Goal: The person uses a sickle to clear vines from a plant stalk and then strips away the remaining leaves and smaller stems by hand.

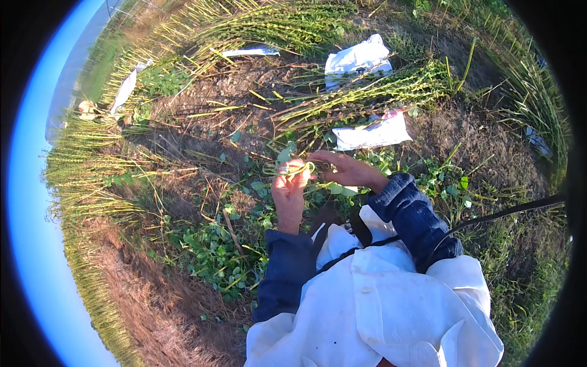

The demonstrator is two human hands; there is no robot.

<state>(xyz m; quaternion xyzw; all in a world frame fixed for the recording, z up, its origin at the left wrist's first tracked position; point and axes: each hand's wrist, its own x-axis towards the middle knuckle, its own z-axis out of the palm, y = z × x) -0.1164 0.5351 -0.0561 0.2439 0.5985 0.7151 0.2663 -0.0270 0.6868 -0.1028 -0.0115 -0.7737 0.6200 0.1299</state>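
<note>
My left hand (290, 183) is raised in front of me with its fingers curled around a thin yellow-green plant stem (310, 166). The stem bends into a small loop beside the fingertips. From the right, my right hand (350, 170) reaches in, thumb and fingers closed together at the same stem. Broad green leaves (286, 153) show just beyond the left fingers; I cannot tell whether they belong to the held stem. Just past my hands, a bundle of cut green stalks (373, 92) lies on the ground.
White sacks (373, 133) lie on and beside the stalks, another sack (361, 58) farther off. More cut stalks (269, 24) are heaped at the far side and along the left. Low leafy plants (214, 254) grow near my left arm. A dark strap (507, 211) stretches off rightward.
</note>
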